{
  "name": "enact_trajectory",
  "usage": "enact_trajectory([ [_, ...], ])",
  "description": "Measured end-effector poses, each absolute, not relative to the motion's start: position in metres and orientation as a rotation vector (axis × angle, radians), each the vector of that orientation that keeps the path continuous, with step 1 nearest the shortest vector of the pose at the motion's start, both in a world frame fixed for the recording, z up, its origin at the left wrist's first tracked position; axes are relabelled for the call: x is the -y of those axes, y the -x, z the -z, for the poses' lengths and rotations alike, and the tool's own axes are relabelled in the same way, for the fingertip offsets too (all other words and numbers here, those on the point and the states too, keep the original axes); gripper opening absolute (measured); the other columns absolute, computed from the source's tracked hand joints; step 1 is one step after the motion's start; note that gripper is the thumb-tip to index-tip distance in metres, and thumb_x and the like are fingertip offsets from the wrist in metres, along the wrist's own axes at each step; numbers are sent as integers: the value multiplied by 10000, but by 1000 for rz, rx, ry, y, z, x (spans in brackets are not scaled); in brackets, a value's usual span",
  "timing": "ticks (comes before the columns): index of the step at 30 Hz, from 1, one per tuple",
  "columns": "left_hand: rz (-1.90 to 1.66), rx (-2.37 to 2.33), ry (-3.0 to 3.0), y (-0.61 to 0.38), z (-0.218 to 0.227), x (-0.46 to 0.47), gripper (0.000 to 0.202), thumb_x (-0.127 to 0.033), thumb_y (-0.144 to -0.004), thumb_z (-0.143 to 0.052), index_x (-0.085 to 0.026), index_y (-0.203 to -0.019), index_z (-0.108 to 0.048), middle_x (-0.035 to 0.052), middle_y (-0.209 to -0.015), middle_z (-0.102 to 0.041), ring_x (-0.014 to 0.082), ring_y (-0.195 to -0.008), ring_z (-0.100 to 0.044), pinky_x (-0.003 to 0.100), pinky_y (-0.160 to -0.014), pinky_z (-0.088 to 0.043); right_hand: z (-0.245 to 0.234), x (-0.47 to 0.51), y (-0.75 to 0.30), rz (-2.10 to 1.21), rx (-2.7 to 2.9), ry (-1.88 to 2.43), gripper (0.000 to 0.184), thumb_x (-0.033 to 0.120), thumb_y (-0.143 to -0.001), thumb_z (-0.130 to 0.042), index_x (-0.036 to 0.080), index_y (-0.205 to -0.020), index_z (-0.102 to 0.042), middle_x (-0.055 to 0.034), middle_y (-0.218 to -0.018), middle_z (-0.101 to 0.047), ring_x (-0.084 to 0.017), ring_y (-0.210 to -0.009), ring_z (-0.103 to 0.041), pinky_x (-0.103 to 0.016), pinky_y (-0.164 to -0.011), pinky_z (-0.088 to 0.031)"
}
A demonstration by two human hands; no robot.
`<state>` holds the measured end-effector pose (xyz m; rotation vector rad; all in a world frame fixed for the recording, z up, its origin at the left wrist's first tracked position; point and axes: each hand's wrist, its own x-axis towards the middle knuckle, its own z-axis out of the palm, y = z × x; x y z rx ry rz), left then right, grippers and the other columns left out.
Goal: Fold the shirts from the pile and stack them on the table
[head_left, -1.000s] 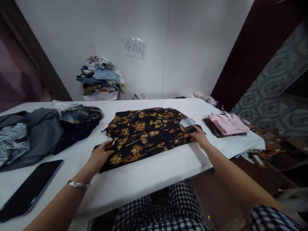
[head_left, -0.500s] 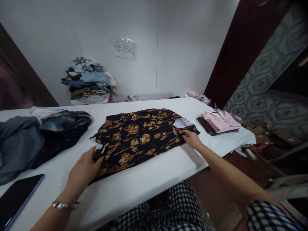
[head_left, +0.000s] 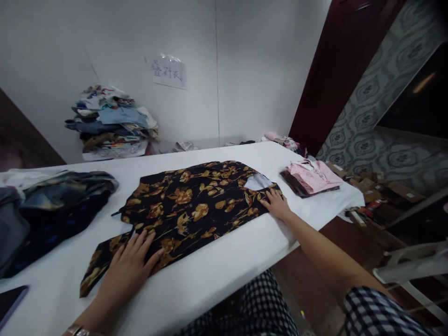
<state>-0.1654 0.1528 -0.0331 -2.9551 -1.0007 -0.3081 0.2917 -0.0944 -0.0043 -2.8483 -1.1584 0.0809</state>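
The left hand (head_left: 131,266) has released the sleeve of the floral shirt (head_left: 196,205) and now presses it flat on the table (head_left: 217,270), fingers spread; the right hand (head_left: 276,204) lies open at the collar.

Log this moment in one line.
left hand: flat on floral shirt | right hand: flat near collar | shirt: spread on white table
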Motion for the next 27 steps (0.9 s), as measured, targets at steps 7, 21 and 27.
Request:
enact_trajectory([
  [7, 93, 1054, 2957, 172, 24, -153, 460, -422, -792, -421, -286, -1107, -727, 66, -1465, -481, 376, -1414, -293, 603, -1086, -266, -11, 90, -282, -5, 1158, 2772, 664, 564, -962, -303, 173, -1498, -327, -127, -1594, -205, -299, -1474, -120, -552, -1141, -153],
  [21, 46, 1062, 2943, 181, 19, -154, 525, -437, -804, -382, -239, -1184, -686, 89, -1468, -473, 366, -1418, -291, 567, -1094, -279, -12, 26, -235, -250, 1869, 2373, 696, 634, -954, -254, 223, -1514, -304, -129, -1600, -170, -324, -1474, -112, -572, -1158, -100],
  [27, 301, 1315, 2848, 141, 1, -150, 686, -552, -825, -360, -118, -1313, -572, 166, -1447, -475, 379, -1381, -355, 566, -1070, -344, -4, 30, -232, -226, 1834, 2350, 697, 641, -954, -233, 229, -1510, -314, -128, -1600, -174, -315, -1478, -96, -566, -1163, -81],
])
